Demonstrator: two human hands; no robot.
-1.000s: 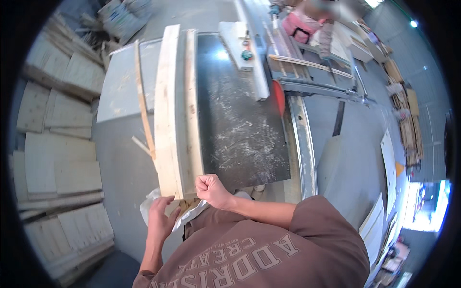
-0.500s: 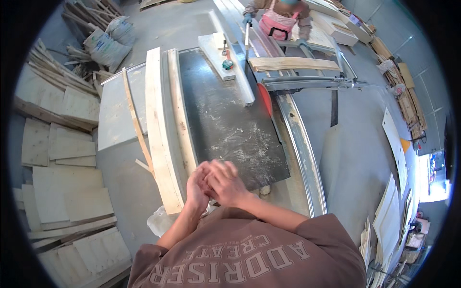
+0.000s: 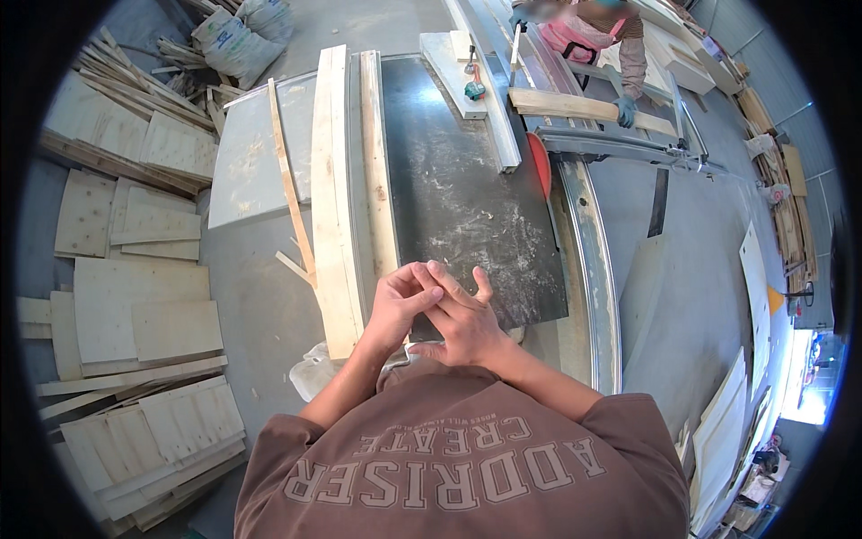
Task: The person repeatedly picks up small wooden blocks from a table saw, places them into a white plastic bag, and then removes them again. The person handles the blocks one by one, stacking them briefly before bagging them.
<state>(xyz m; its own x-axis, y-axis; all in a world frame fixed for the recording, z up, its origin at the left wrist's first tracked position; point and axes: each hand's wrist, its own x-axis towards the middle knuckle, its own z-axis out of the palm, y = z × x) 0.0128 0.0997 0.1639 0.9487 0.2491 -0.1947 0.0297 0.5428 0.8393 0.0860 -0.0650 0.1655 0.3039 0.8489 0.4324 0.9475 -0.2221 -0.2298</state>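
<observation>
My left hand point(image 3: 401, 304) is closed, its thumb and fingers pinching at the fingers of my right hand point(image 3: 462, 316). The right hand has its fingers spread and holds no object. Both hands are in front of my chest, over the near edge of a dark saw table point(image 3: 476, 229) dusted with pale sawdust. Left of them, long pale wooden boards point(image 3: 334, 198) lie lengthwise along the table. A red guard point(image 3: 540, 163) stands at the table's right side, beside a metal fence bar point(image 3: 503, 139).
Across the table a person in a pink apron point(image 3: 575, 40) has a gloved hand point(image 3: 626, 111) on a wooden board point(image 3: 575, 105). A metal sliding rail point(image 3: 597, 260) runs along the right. Stacked plywood sheets point(image 3: 135, 296) lie at left. A green-and-red tool point(image 3: 474, 88) rests on a pale block.
My hands were cupped together and blurred; now the right fingers are spread and the left pinches at them. The co-worker's gloved hand has come onto the board. The view has shifted.
</observation>
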